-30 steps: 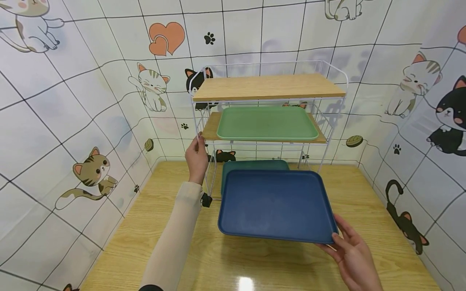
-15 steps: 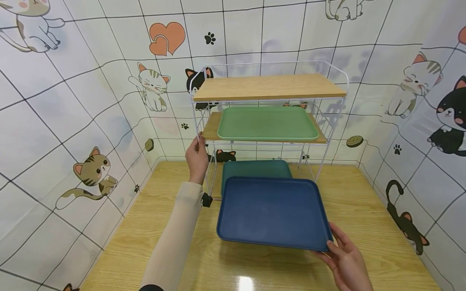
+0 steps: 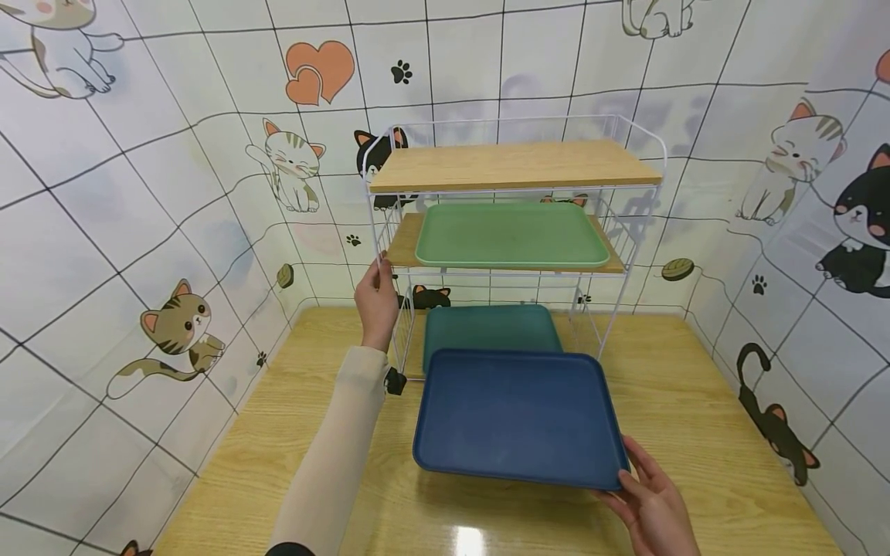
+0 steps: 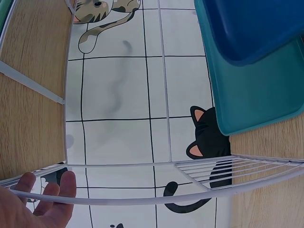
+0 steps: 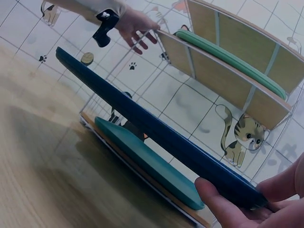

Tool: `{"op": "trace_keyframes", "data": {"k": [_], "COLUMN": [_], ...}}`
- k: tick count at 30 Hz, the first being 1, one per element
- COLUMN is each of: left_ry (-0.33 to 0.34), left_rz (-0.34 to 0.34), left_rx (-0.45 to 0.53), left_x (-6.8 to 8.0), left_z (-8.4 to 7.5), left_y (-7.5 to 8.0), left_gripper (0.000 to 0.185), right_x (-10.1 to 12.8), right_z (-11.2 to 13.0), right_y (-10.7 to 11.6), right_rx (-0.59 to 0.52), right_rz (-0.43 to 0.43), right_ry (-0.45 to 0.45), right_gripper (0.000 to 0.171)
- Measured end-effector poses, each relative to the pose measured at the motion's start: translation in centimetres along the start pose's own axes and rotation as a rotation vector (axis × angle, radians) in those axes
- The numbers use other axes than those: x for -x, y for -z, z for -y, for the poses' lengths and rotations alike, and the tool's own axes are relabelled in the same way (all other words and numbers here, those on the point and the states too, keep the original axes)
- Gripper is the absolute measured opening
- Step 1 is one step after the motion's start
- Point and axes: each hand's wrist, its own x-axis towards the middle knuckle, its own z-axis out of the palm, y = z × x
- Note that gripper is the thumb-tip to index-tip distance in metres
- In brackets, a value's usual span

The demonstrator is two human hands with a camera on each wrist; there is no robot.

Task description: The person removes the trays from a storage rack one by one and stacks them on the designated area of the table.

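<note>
My right hand (image 3: 653,502) pinches the near right corner of a dark blue rectangular tray (image 3: 518,417), thumb on one face and fingers on the other. The right wrist view shows the tray (image 5: 152,128) raised off the table and tilted. My left hand (image 3: 377,305) holds the left front post of a white wire rack (image 3: 514,188) at its middle shelf. On that middle shelf lies a light green tray (image 3: 511,234). A dark green tray (image 3: 490,328) rests on the bottom shelf, its front part hidden behind the blue tray in the head view.
The rack's wooden top shelf (image 3: 514,164) stands above the light green tray. Wire side panels (image 4: 247,171) flank the levels. Beneath everything is a wood-grain table (image 3: 278,463). Cat-patterned walls (image 3: 139,232) stand behind and on both sides.
The blue tray has moved toward me and slightly left in my right hand, away from the rack. More of the dark green tray now shows. My left hand has stayed on the rack.
</note>
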Motion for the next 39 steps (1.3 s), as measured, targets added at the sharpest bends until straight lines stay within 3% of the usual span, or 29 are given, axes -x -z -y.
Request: {"op": "trace_keyframes", "data": {"k": [9, 23, 39], "left_ry": [0.004, 0.033, 0.013], "left_rz": [0.0, 0.003, 0.002], "left_rx": [-0.003, 0.018, 0.011], "left_x": [0.0, 0.1, 0.2], "left_z": [0.0, 0.1, 0.0], "left_y": [0.1, 0.0, 0.1], "left_gripper": [0.037, 0.038, 0.038], "right_x": [0.0, -0.6, -0.9], "right_z": [-1.5, -2.6, -3.8], "right_y": [0.1, -0.2, 0.1], "right_rx": [-0.021, 0.057, 0.031], "right_rz": [-0.006, -0.057, -0.051], "right_ry": [-0.001, -0.054, -0.068], "right_gripper": [0.062, 0.064, 0.065]}}
